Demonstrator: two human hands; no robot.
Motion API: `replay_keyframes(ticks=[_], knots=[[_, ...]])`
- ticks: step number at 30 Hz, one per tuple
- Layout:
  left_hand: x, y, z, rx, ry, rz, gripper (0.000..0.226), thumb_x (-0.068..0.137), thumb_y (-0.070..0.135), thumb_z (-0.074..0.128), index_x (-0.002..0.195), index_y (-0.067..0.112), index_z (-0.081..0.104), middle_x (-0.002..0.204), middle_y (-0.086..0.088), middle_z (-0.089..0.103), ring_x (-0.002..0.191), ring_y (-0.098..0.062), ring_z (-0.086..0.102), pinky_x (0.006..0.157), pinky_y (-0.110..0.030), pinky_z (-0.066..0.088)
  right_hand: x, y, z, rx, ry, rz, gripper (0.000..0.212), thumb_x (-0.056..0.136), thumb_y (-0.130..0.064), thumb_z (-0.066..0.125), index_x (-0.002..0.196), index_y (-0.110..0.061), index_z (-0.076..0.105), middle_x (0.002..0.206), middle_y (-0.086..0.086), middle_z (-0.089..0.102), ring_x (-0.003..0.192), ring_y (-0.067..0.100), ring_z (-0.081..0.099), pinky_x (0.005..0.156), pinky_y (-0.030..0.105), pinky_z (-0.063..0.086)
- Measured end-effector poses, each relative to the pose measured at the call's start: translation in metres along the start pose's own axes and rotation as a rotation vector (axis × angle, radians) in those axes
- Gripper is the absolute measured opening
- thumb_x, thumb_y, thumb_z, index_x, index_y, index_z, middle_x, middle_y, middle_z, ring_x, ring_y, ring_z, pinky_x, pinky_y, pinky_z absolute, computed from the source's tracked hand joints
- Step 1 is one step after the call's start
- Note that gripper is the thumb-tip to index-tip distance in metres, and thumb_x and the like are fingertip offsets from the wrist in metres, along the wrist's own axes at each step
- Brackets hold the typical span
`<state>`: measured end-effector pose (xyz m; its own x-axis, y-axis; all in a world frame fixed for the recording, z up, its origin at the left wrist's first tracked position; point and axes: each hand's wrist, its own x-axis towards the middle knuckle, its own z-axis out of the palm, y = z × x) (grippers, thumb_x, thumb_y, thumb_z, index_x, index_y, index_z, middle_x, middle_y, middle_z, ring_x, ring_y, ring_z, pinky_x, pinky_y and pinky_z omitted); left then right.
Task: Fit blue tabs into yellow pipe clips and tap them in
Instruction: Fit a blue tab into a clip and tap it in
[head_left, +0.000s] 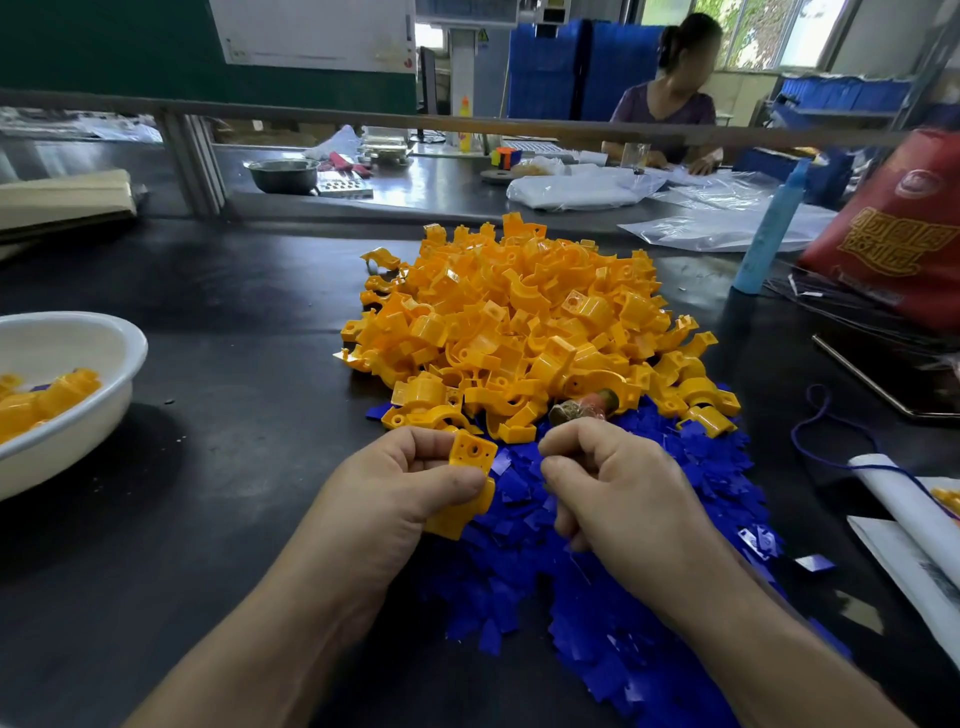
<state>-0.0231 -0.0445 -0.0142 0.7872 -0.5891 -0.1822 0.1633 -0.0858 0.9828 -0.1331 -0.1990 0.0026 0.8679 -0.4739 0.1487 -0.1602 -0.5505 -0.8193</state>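
My left hand grips one yellow pipe clip between thumb and fingers, just above the near edge of the blue tab heap. My right hand is curled round a small tapping tool, whose brownish head sticks out above the fist. Whether that hand also pinches a blue tab is hidden. Behind both hands rises a big pile of loose yellow clips on the black table.
A white bowl holding several yellow clips sits at the left. A blue bottle, a red bag and plastic sheets lie at the right. Rolled paper is at the near right. Another person works at the far bench.
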Motion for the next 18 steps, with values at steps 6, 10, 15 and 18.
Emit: replay_keyframes(ticks=[6,10,15,18], knots=[[-0.002,-0.002,0.003,-0.025,-0.022,0.025,0.06,0.05,0.033,0.079,0.107,0.019,0.067,0.091,-0.005,0.077,0.078,-0.019,0.073,0.066,-0.031,0.054,-0.005,-0.011,0.003,0.199,-0.114,-0.016,0.018,0.099,-0.023,0.046,0.09,-0.03,0.061,0.076,-0.003,0.069,0.061,0.012,0.066,0.055,0.02,0.055],[-0.002,-0.002,0.003,-0.041,-0.054,0.045,0.06,0.052,0.031,0.078,0.11,0.022,0.066,0.093,-0.005,0.077,0.078,-0.018,0.074,0.063,-0.026,0.055,-0.007,-0.014,0.003,0.22,-0.102,-0.085,0.016,0.097,-0.024,0.048,0.086,-0.027,0.059,0.077,-0.002,0.067,0.06,0.011,0.065,0.052,0.02,0.053],[-0.004,-0.002,0.004,-0.049,-0.1,0.066,0.058,0.054,0.033,0.079,0.109,0.021,0.066,0.094,-0.005,0.077,0.081,-0.021,0.075,0.059,-0.023,0.056,-0.007,-0.013,0.007,0.266,-0.054,-0.147,0.012,0.088,-0.02,0.064,0.09,-0.031,0.065,0.076,-0.002,0.069,0.064,0.013,0.068,0.057,0.02,0.055],[-0.005,-0.002,0.006,-0.051,-0.099,0.084,0.062,0.053,0.038,0.082,0.109,0.02,0.066,0.097,-0.007,0.077,0.085,-0.024,0.074,0.065,-0.031,0.058,-0.007,-0.012,0.009,0.287,-0.036,-0.127,0.021,0.088,-0.015,0.065,0.095,-0.035,0.063,0.08,-0.003,0.069,0.067,0.015,0.069,0.057,0.023,0.056]])
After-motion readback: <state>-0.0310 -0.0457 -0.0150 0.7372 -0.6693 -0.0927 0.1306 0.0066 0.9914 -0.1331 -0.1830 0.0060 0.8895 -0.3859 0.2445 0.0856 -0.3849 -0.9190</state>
